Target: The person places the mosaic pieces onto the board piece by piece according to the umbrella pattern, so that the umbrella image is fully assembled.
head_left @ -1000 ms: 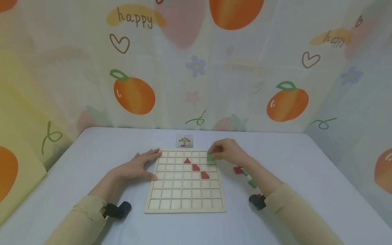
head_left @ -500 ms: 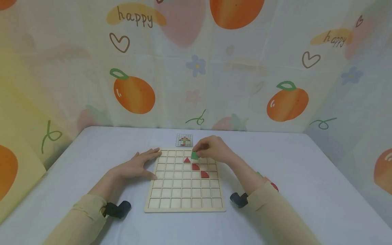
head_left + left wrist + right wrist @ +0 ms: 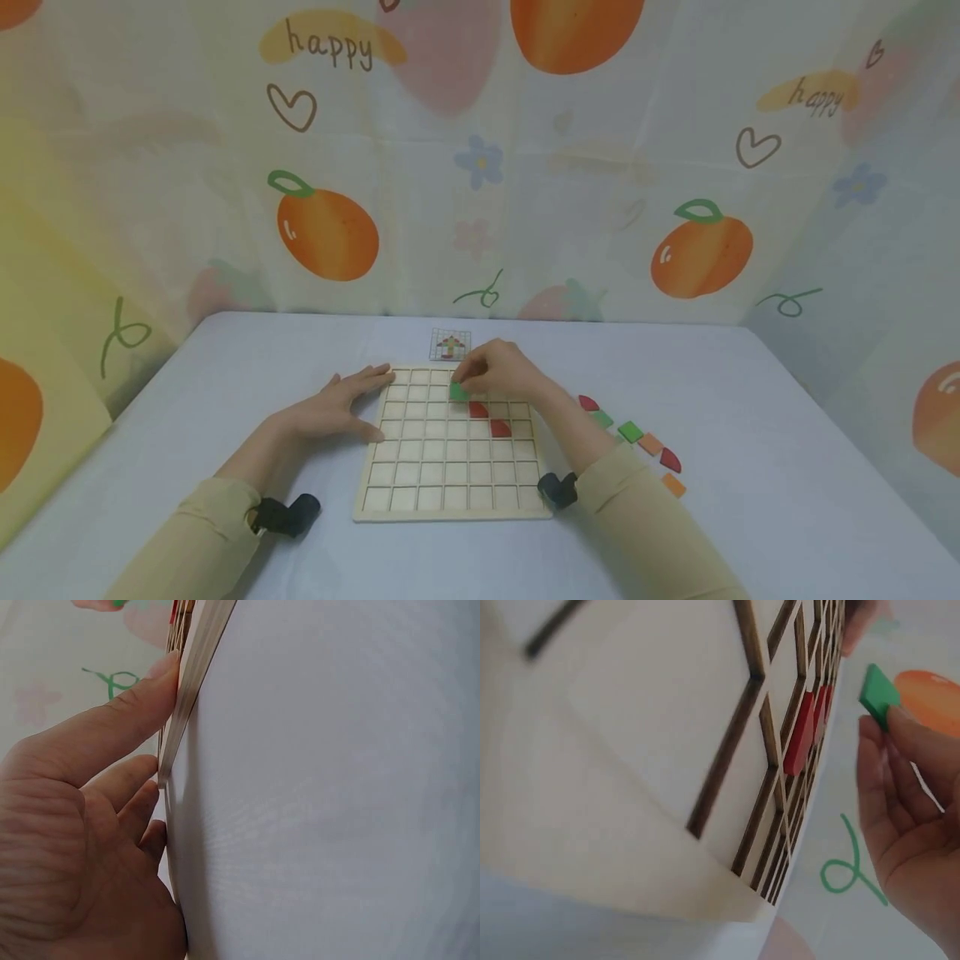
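Observation:
My right hand (image 3: pixel 498 371) pinches a green square tile (image 3: pixel 879 694) between thumb and fingers, above the upper part of a wooden grid board (image 3: pixel 420 475). In the right wrist view that tile is raised off the board. Two red quarter-round tiles (image 3: pixel 500 428) lie in grid cells just below and right of the held tile in the head view. My left hand (image 3: pixel 330 410) rests at the board's left edge with fingers spread; in the left wrist view its thumb (image 3: pixel 142 701) touches the rim. The red triangle tile is hidden in the head view behind the green one.
A small picture card (image 3: pixel 448 343) with a coloured grid pattern lies behind the board. Right of the board, loose tiles are scattered: a dark green square (image 3: pixel 630 431), a red quarter-round (image 3: pixel 671 459), an orange square (image 3: pixel 673 485) and others. A patterned cloth (image 3: pixel 420 167) hangs behind the table.
My right hand has carried the green tile leftward across the board's top rows, over the red triangle's place. The loose tiles at the right are now uncovered. My left hand stays put.

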Motion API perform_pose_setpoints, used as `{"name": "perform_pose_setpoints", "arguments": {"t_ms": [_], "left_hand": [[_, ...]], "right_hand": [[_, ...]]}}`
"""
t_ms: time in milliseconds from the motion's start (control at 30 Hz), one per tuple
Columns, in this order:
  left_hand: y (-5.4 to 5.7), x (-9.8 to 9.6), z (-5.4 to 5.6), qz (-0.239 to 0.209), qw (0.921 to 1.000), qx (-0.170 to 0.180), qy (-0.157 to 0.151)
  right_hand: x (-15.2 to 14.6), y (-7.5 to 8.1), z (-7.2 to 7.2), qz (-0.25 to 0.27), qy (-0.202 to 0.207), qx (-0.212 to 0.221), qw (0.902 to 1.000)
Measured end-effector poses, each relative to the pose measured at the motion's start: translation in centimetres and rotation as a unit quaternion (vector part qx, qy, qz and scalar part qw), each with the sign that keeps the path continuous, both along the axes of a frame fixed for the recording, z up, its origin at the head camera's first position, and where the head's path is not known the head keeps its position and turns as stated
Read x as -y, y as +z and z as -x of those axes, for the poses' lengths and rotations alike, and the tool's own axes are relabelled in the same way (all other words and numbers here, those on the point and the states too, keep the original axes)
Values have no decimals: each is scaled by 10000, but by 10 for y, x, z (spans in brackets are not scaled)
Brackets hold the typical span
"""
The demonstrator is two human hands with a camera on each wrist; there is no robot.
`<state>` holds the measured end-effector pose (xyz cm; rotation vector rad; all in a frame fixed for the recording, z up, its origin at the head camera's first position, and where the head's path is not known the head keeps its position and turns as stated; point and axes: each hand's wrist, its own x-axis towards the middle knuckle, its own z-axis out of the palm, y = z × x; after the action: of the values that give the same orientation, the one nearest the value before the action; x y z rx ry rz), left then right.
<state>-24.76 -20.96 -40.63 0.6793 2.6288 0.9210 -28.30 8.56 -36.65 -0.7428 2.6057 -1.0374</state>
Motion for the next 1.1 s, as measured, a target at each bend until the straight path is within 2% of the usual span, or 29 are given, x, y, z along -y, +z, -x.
{"name": "perform_pose_setpoints", "arguments": {"t_ms": [167, 400, 1100], "left_hand": [[0, 0, 0, 33, 10000, 23, 23], [0, 0, -1, -4, 10000, 66, 68], [-1, -1, 0, 15, 9999, 51, 113]], "right_hand": [[5, -2, -3, -218, 110, -102, 9997], [7, -4, -4, -447, 56, -73, 9990], [9, -4, -8, -677, 194, -46, 9975]]}}
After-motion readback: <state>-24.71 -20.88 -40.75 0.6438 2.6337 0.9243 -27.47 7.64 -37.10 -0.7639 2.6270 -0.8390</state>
